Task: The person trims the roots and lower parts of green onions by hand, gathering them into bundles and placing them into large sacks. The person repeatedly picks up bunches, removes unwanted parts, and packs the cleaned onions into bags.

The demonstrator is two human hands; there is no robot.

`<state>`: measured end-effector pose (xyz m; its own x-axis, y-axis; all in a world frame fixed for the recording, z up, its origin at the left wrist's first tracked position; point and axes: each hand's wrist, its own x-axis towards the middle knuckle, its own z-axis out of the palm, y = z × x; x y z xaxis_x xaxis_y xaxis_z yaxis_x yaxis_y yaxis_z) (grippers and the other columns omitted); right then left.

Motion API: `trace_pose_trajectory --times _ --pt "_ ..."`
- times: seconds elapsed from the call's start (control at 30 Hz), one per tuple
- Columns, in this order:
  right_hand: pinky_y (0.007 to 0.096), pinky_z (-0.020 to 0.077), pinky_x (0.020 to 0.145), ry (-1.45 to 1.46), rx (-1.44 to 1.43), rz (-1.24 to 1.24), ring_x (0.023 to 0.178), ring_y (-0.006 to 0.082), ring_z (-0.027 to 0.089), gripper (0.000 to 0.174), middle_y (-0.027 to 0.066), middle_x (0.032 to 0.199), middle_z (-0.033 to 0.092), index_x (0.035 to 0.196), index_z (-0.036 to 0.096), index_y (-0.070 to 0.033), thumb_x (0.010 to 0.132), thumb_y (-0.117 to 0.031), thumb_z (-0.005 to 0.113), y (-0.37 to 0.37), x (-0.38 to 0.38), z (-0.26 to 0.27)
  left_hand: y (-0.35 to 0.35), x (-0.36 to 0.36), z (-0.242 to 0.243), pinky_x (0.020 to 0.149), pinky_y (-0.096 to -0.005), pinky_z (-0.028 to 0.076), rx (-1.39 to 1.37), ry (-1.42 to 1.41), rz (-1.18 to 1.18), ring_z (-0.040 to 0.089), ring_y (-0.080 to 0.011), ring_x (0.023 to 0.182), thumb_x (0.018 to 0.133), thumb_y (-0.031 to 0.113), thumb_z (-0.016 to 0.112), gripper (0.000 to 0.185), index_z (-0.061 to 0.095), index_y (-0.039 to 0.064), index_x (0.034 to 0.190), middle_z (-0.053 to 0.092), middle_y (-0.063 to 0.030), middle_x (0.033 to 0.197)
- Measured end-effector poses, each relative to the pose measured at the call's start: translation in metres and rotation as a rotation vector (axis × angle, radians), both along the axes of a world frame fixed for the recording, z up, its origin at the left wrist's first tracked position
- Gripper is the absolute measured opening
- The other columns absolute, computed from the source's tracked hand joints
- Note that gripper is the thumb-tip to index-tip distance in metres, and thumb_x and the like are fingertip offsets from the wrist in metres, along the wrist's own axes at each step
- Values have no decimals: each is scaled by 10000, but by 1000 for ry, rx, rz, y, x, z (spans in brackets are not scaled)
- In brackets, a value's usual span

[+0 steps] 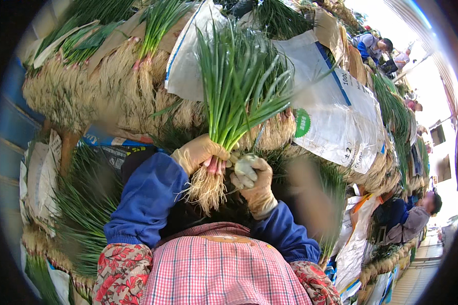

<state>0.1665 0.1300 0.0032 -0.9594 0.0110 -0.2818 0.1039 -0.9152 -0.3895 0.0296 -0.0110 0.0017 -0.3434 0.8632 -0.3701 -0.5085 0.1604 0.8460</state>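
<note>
My left hand [201, 153], in a tan glove, grips a bunch of green onions [226, 110] just above the pink-white bulbs. The leaves fan upward, away from me, and the pale stringy roots [206, 190] hang below the fist. Close to the right of the bunch is my right hand [253, 179], gloved too, with whitish, wet-looking fingertips. Its fingers are curled in. Nothing clearly shows inside them, though the palm is hidden.
Stacked green onions with roots outward [87, 91] form a bank ahead. A printed white plastic sack [332, 103] drapes over it at right. More onions [84, 206] lie at my left. One person [408, 221] sits at far right; another [372, 47] is farther back.
</note>
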Motion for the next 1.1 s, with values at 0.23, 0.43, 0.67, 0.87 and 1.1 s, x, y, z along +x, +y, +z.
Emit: trace_pose_trajectory --times 0.23,0.43,0.67,0.87,1.1 --pt "254 440 453 49 471 -280 495 77 472 175 -12 665 536 783 576 -98 879 -235 525 42 42 -10 -12 -10 -10 747 -321 551 154 -238 179 627 -187 723 820 44 555 195 619 -67 967 647 -141 779" --pt "351 487 756 -511 2346 570 926 221 557 333 99 1148 575 1191 534 -32 913 -212 504 4 53 1 -4 1 7 647 -251 489 262 -111 147 603 -123 715 862 200 618 240 646 -24 942 652 -75 850" --pt "450 398 992 386 1979 -247 1256 336 417 510 193 1374 429 1403 363 -49 953 -284 414 -14 27 48 21 75 81 404 -254 446 605 -104 609 559 -118 476 804 45 615 68 571 8 768 581 -66 614" --pt "395 395 855 865 2428 -311 1059 272 418 431 161 1204 462 1284 412 -27 934 -277 443 -73 24 70 -50 77 122 263 -315 397 846 -66 992 509 -196 338 877 68 597 195 457 10 999 545 -117 610" --pt "293 398 608 570 1383 153 702 165 432 275 97 900 528 1073 510 8 911 -211 478 -60 19 47 -187 92 117 571 -331 482 500 394 1446 563 -160 647 841 157 637 230 559 -3 987 597 -57 740"
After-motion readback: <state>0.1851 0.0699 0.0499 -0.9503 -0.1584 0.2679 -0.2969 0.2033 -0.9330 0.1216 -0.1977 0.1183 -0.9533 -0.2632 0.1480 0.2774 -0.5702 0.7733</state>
